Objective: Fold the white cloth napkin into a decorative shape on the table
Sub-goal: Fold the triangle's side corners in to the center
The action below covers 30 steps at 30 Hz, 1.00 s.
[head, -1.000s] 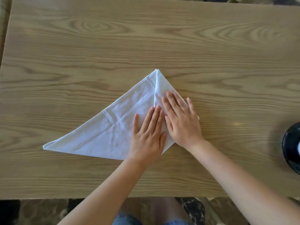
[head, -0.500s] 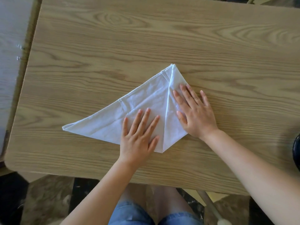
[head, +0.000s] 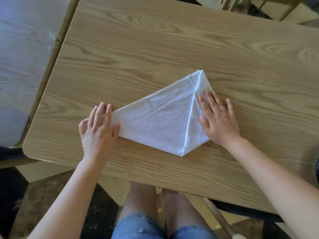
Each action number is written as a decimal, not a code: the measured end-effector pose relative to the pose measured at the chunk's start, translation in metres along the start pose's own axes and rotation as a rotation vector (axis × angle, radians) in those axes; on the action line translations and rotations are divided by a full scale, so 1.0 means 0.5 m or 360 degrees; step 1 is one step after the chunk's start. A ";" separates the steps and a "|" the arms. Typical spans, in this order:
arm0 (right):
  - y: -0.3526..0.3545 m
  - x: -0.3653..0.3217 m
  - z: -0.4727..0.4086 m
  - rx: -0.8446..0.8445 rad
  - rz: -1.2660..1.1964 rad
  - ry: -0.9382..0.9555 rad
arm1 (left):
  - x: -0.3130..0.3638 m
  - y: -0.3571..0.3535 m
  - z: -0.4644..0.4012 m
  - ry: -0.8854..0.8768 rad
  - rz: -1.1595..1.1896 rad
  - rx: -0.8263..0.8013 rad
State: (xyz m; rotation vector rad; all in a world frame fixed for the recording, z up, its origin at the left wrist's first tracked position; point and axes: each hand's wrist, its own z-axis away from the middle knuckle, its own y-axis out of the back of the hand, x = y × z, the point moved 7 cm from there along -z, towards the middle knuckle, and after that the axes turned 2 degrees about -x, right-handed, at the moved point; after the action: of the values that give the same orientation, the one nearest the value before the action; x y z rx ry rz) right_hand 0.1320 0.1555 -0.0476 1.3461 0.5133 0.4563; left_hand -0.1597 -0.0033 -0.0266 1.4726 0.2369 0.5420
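A wood-grain tabletop fills most of the head view, its near-left corner rounded, with a second, paler table butting against its left edge. A white cloth napkin lies flat on the tabletop, nearer the near edge than the far one and roughly midway between left and right. It is folded into a triangle whose right point is turned up over the body, leaving a crease that runs from the far tip down to the near point. The person's right hand lies palm-down with fingers spread, pressing on that folded right flap. The left hand rests flat on the napkin's long left point, fingers close together and extended, covering the tip; nothing is pinched in either hand. Below the near edge, bare knees and denim shorts show above a patterned floor.
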 end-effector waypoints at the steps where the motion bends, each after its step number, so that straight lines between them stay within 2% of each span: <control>1: 0.003 -0.002 0.000 0.0004 0.0004 0.0002 | -0.006 0.021 -0.005 0.0049 -0.0007 0.0045; 3: 0.004 -0.003 0.000 0.0008 -0.0004 0.0004 | -0.033 0.048 -0.021 0.0250 -0.0036 0.0000; 5: 0.004 -0.001 0.002 0.0015 -0.0025 -0.0005 | -0.054 0.068 -0.037 0.0374 -0.0046 -0.0162; 6: 0.006 -0.001 0.002 0.0031 -0.0045 -0.0016 | -0.062 0.080 -0.043 0.0419 0.0073 -0.0242; 8: 0.021 -0.010 -0.004 0.0105 -0.0116 -0.0031 | -0.066 0.099 -0.050 0.0545 0.0538 -0.0387; 10: 0.066 -0.043 -0.013 0.0310 -0.0233 0.0004 | -0.034 0.123 -0.055 0.0571 0.1044 -0.0403; 13: 0.158 -0.131 -0.026 0.0560 -0.0670 0.0189 | 0.056 0.128 -0.059 0.0582 0.1716 -0.0503; 17: 0.217 -0.225 -0.026 0.0473 -0.1020 0.0403 | 0.175 0.109 -0.056 0.0534 0.2051 -0.0714; 22: 0.210 -0.196 -0.024 0.0521 -0.1272 0.0078 | 0.252 0.096 -0.055 0.0581 0.2453 -0.0883; 24: 0.207 -0.177 -0.025 0.0546 -0.1411 -0.0016 | 0.265 0.091 -0.056 0.0572 0.2535 -0.0992; 26: 0.203 -0.153 -0.031 0.0552 -0.1597 -0.0121 | 0.271 0.087 -0.065 0.0462 0.2435 -0.1047; 28: 0.193 -0.120 -0.049 0.0539 -0.1681 -0.0282 | 0.264 0.085 -0.080 0.0352 0.2257 -0.0896; 30: 0.174 -0.081 -0.078 0.0492 -0.1665 -0.0439 | 0.252 0.085 -0.093 0.0198 0.1990 -0.0554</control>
State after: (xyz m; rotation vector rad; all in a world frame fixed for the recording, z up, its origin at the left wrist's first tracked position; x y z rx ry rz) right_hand 0.0747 0.1770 0.0360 1.2107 0.9848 -0.6786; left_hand -0.0819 0.0987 0.0322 1.1041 -0.7178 1.5777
